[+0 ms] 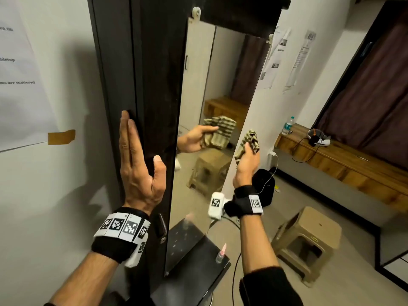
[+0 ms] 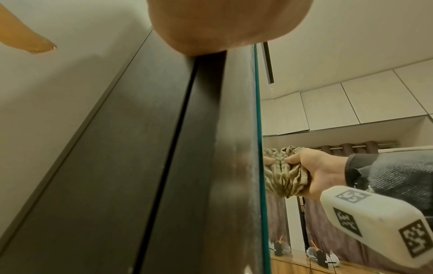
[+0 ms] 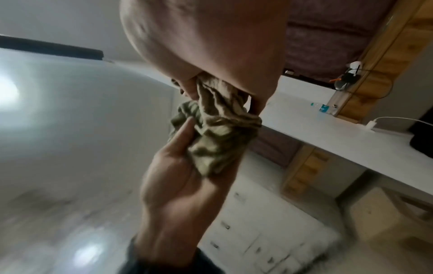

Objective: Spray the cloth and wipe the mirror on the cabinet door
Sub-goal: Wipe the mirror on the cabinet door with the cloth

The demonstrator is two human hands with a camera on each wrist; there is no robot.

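Cloth (image 1: 248, 142) apparently against mirror (image 1: 205, 102)

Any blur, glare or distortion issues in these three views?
Head: sharp, wide-angle bends the cabinet; soft shadows on the left wall. Left wrist: palm close and out of focus, mirror reflection clear. Right wrist: motion blur throughout, bright glare patch at the left edge, cloth still readable in the right hand.
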